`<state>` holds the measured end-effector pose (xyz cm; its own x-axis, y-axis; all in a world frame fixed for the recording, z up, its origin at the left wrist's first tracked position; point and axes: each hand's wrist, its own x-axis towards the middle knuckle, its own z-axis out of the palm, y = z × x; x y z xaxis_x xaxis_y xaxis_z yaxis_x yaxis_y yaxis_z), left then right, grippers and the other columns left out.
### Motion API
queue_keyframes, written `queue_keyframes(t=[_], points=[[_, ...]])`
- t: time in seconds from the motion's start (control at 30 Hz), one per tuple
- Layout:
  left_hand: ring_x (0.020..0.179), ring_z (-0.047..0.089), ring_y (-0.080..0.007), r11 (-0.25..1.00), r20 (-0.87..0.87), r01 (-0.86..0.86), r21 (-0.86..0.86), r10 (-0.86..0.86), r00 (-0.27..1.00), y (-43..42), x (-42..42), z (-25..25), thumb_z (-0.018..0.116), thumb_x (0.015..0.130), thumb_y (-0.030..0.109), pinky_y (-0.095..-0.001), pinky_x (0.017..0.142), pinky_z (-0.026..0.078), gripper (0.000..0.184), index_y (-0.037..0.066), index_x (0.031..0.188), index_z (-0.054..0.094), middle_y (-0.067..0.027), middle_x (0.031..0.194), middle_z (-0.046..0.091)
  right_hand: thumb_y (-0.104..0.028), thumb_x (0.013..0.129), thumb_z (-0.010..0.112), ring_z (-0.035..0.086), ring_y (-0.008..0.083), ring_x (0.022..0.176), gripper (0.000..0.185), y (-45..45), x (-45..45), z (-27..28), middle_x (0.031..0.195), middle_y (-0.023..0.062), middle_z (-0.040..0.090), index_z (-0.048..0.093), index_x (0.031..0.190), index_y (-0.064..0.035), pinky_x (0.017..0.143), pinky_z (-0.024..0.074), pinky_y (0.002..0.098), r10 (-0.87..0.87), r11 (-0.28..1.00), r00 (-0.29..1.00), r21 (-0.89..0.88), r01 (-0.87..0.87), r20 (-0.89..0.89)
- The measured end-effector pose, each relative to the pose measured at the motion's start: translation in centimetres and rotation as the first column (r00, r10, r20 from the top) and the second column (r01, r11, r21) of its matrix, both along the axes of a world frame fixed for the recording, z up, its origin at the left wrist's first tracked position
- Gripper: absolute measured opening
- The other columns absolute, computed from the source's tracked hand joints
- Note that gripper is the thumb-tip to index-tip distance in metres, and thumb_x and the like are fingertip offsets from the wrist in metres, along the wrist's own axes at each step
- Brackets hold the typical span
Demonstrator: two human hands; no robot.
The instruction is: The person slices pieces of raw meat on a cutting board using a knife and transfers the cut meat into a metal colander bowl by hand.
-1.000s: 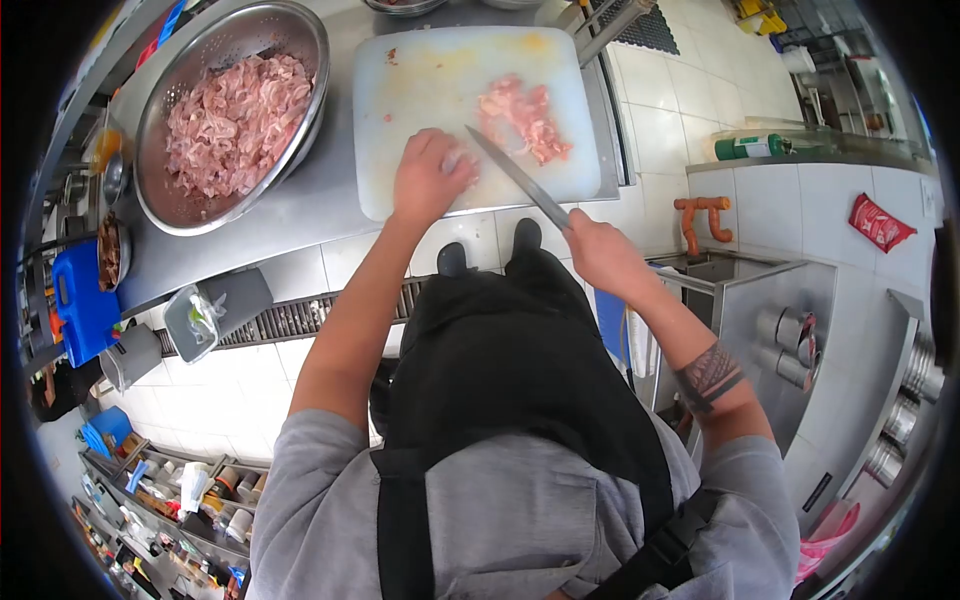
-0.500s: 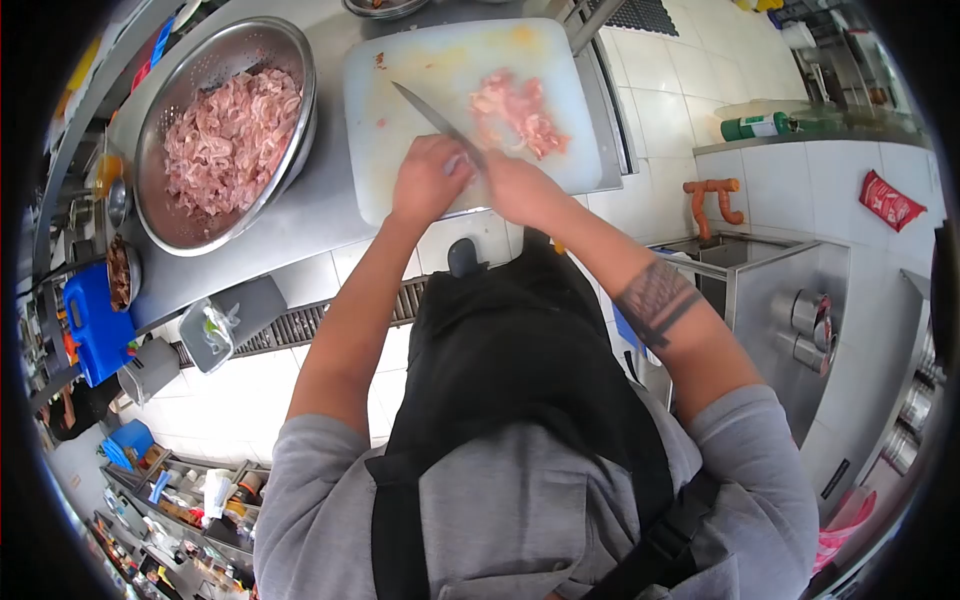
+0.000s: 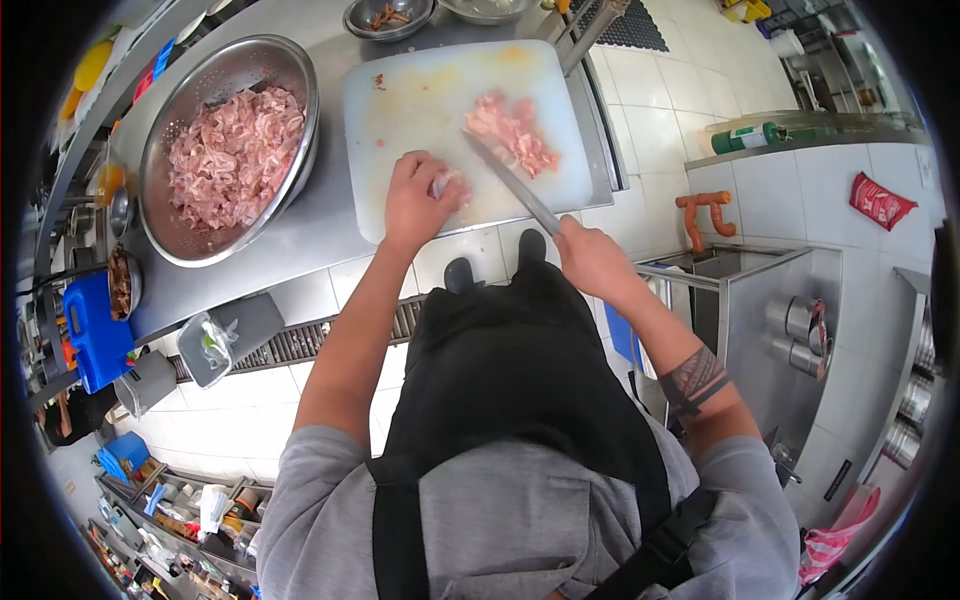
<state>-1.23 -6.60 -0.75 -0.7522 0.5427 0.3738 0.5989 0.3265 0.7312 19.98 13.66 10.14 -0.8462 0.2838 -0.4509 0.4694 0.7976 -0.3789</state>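
Note:
My left hand (image 3: 415, 200) rests at the near edge of a white cutting board (image 3: 405, 115), its fingers curled around a piece of raw meat (image 3: 452, 186). In my right hand (image 3: 593, 260), just off the board's near right edge, is the handle of a kitchen knife (image 3: 512, 182). The blade slants up and left over the board, its tip beside a small pile of cut raw meat (image 3: 522, 140). Left of the board, a large metal colander (image 3: 205, 238) holds a heap of sliced raw meat (image 3: 235, 155).
Metal bowls (image 3: 388, 32) stand beyond the board on the steel counter (image 3: 335, 190). Below the counter's left part are a blue jerrycan (image 3: 97, 330) and a grey bin (image 3: 255, 325). A steel cabinet (image 3: 765, 330) and orange pipe (image 3: 707, 215) are at right.
My right hand has drawn the knife right and toward me, away from my left hand. The blade has shifted from the board's middle toward the cut pile. My left hand still holds the meat.

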Motion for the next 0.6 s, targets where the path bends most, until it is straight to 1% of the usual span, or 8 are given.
queue_keyframes(t=[0.1,0.17,0.2,0.3,0.37,0.43,0.5,0.6], points=[[0.103,0.066,-0.0336,0.999,-0.029,-0.034,-0.002,0.034,0.999,-0.3,0.1,-0.2,0.08,0.079,0.011,-0.0437,0.088,0.057,0.024,0.005,0.102,0.074,-0.0114,0.106,0.071,-0.018,0.106,0.054,0.07,0.053,0.083,0.019,-1.5,-0.5,1.5,0.089,0.0311,0.072,0.054,0.108,0.0004,0.079,0.0541,0.0649,0.032,0.999,0.999,-0.005,-0.033,-0.026],[0.108,0.068,-0.0322,1.0,-0.053,0.011,-0.015,-0.012,0.999,-0.2,-0.1,-1.1,0.078,0.081,0.009,-0.0428,0.091,0.059,0.022,0.003,0.102,0.074,-0.0112,0.109,0.073,-0.013,0.103,0.053,0.071,0.0532,0.084,0.015,-2.2,-0.7,2.1,0.09,0.0313,0.072,0.054,0.11,0.0008,0.078,0.0543,0.0645,0.083,0.997,0.995,-0.005,-0.083,0.063],[0.108,0.068,-0.0322,1.0,-0.052,0.01,-0.013,-0.011,0.999,-0.1,-0.1,-1.0,0.078,0.081,0.009,-0.0428,0.091,0.059,0.022,0.003,0.102,0.074,-0.0112,0.109,0.073,-0.013,0.103,0.053,0.071,0.0532,0.084,0.015,-2.3,-0.8,1.7,0.09,0.0313,0.072,0.054,0.11,0.0008,0.078,0.0543,0.0645,0.084,0.997,0.994,-0.003,-0.083,0.064],[0.11,0.068,-0.0324,0.997,-0.019,0.016,-0.075,-0.018,1.0,-0.2,-0.3,-0.8,0.078,0.082,0.01,-0.0425,0.094,0.059,0.023,0.003,0.104,0.075,-0.0121,0.113,0.074,-0.008,0.099,0.052,0.071,0.0524,0.088,0.016,-2.4,-2.3,-0.9,0.094,0.0315,0.073,0.054,0.111,0.0016,0.08,0.0552,0.0627,0.109,0.993,0.994,-0.038,-0.108,0.021],[0.111,0.068,-0.0329,0.992,-0.022,0.078,-0.099,-0.08,0.997,-0.2,-0.3,-0.3,0.078,0.082,0.012,-0.0426,0.095,0.058,0.024,0.003,0.105,0.075,-0.0124,0.113,0.074,-0.008,0.097,0.053,0.071,0.0517,0.093,0.018,-3.4,-5.3,-3.0,0.098,0.0327,0.072,0.054,0.112,0.0025,0.082,0.0551,0.0618,0.095,0.993,0.994,-0.071,-0.099,-0.059],[0.109,0.068,-0.0333,0.993,-0.029,0.074,-0.088,-0.077,0.997,-0.1,-0.3,-0.7,0.077,0.082,0.011,-0.0428,0.094,0.058,0.023,0.004,0.103,0.075,-0.0116,0.11,0.074,-0.006,0.097,0.052,0.071,0.0513,0.098,0.019,-4.4,-9.1,-4.5,0.099,0.0326,0.072,0.054,0.113,0.0024,0.085,0.0542,0.0619,0.094,0.993,0.986,-0.063,-0.103,-0.135],[0.107,0.067,-0.0337,0.995,-0.039,0.069,-0.074,-0.072,0.997,-0.1,-0.5,-0.7,0.077,0.081,0.01,-0.0431,0.093,0.057,0.022,0.004,0.102,0.075,-0.0109,0.108,0.074,-0.006,0.097,0.051,0.071,0.0514,0.098,0.02,-4.8,-11.3,-5.1,0.099,0.032,0.072,0.054,0.115,0.0019,0.086,0.054,0.062,0.092,0.992,0.983,-0.074,-0.104,-0.157],[0.107,0.066,-0.0337,0.995,-0.052,0.059,-0.084,-0.064,0.997,-0.3,-0.7,-0.4,0.076,0.082,0.01,-0.0429,0.094,0.057,0.022,0.004,0.102,0.074,-0.0112,0.108,0.073,-0.006,0.098,0.051,0.071,0.0512,0.099,0.02,-4.5,-9.4,-5.2,0.099,0.0305,0.073,0.054,0.116,0.001,0.086,0.0541,0.0619,0.093,0.991,0.981,-0.076,-0.107,-0.173]])
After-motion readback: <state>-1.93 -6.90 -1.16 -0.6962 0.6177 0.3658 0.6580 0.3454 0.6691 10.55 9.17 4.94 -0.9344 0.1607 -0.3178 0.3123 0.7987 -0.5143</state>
